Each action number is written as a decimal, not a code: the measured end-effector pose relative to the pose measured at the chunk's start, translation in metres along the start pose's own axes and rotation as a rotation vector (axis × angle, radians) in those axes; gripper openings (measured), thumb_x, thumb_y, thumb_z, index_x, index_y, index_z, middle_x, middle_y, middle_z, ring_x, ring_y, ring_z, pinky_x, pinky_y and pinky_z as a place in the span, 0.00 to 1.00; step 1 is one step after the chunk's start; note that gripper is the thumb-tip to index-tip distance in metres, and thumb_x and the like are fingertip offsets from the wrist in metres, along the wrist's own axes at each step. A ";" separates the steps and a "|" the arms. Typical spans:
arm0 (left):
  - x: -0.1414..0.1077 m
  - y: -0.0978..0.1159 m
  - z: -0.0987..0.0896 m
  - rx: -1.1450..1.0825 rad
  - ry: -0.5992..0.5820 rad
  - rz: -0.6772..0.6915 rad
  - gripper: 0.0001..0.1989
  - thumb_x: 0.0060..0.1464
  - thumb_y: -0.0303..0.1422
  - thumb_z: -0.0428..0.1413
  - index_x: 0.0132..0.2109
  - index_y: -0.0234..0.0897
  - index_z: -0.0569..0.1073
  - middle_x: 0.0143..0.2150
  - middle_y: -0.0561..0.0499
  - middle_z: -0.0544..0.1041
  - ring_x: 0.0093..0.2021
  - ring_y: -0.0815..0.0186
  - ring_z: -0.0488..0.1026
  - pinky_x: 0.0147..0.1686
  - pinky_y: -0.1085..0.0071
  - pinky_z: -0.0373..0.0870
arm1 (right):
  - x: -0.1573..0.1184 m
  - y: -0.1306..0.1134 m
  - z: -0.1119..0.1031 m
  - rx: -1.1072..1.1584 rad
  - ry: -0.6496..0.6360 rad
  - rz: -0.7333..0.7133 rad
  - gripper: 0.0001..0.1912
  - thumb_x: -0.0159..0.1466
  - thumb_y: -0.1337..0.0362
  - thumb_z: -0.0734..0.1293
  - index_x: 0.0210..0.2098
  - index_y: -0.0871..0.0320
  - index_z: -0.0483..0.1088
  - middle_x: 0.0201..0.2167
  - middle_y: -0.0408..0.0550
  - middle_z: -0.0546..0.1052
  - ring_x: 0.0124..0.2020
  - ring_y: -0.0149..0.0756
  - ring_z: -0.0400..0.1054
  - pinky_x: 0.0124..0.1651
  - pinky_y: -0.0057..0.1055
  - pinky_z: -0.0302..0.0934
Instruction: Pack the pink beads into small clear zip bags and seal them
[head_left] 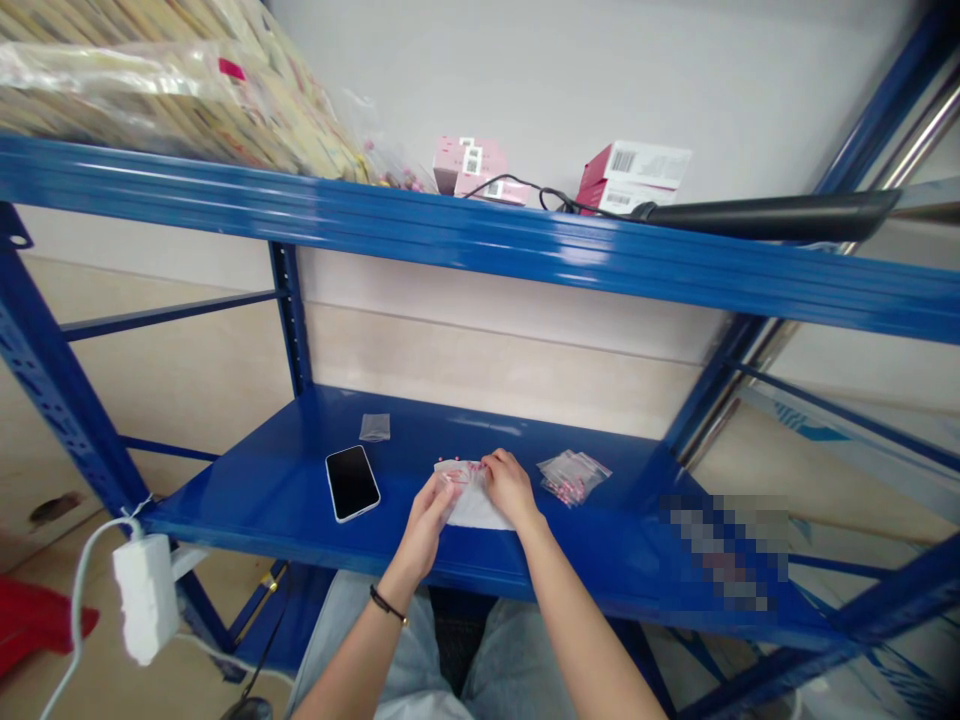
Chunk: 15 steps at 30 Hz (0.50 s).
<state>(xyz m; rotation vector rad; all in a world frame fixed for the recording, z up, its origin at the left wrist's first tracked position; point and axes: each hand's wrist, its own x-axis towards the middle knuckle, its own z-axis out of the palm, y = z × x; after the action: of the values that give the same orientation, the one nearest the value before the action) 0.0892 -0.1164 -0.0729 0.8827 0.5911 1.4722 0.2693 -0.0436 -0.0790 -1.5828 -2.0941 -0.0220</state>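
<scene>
On the blue shelf in front of me lies a white sheet [480, 512], paper or cloth, with small pink pieces along its far edge. My left hand [429, 515] is at the sheet's left side, its fingers closed on a small clear plastic bag [453, 477]. Opposite it, my right hand [510, 485] has its fingertips pinched together among the pink pieces [475, 466]; what they grip is too small to make out. Several filled clear bags [574, 477] with pink contents lie in a pile to the right. One flat clear bag [375, 427] rests at the back left.
A phone [352, 484] lies left of my hands on the blue shelf [600, 545]. Overhead, the upper shelf beam [480, 230] crosses the view, with pink boxes [480, 170], red-and-white boxes [634, 180] and plastic-wrapped stacks [187, 100] above. A white power strip [146, 598] hangs at left.
</scene>
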 end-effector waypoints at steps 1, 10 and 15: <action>0.000 0.001 0.000 -0.003 0.003 -0.001 0.17 0.56 0.40 0.65 0.49 0.35 0.81 0.52 0.42 0.81 0.52 0.57 0.76 0.53 0.68 0.69 | -0.001 -0.001 0.000 -0.014 -0.003 -0.002 0.15 0.67 0.74 0.61 0.43 0.54 0.77 0.43 0.50 0.75 0.48 0.38 0.67 0.49 0.28 0.60; -0.002 0.003 0.001 -0.016 -0.013 0.009 0.16 0.57 0.39 0.65 0.50 0.36 0.81 0.52 0.43 0.81 0.53 0.57 0.76 0.54 0.68 0.69 | -0.004 -0.003 -0.006 -0.043 0.012 0.007 0.15 0.66 0.75 0.60 0.41 0.54 0.76 0.41 0.48 0.75 0.45 0.37 0.69 0.47 0.27 0.60; -0.001 0.001 0.000 -0.005 -0.008 0.017 0.16 0.57 0.40 0.64 0.49 0.36 0.81 0.51 0.43 0.81 0.52 0.58 0.76 0.53 0.69 0.69 | -0.003 -0.001 -0.005 -0.029 0.007 0.011 0.19 0.63 0.78 0.60 0.43 0.54 0.76 0.43 0.49 0.76 0.47 0.37 0.69 0.48 0.26 0.60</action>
<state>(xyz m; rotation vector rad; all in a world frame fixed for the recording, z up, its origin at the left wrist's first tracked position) 0.0887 -0.1177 -0.0720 0.8916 0.5749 1.4846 0.2707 -0.0483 -0.0755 -1.6081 -2.0885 -0.0544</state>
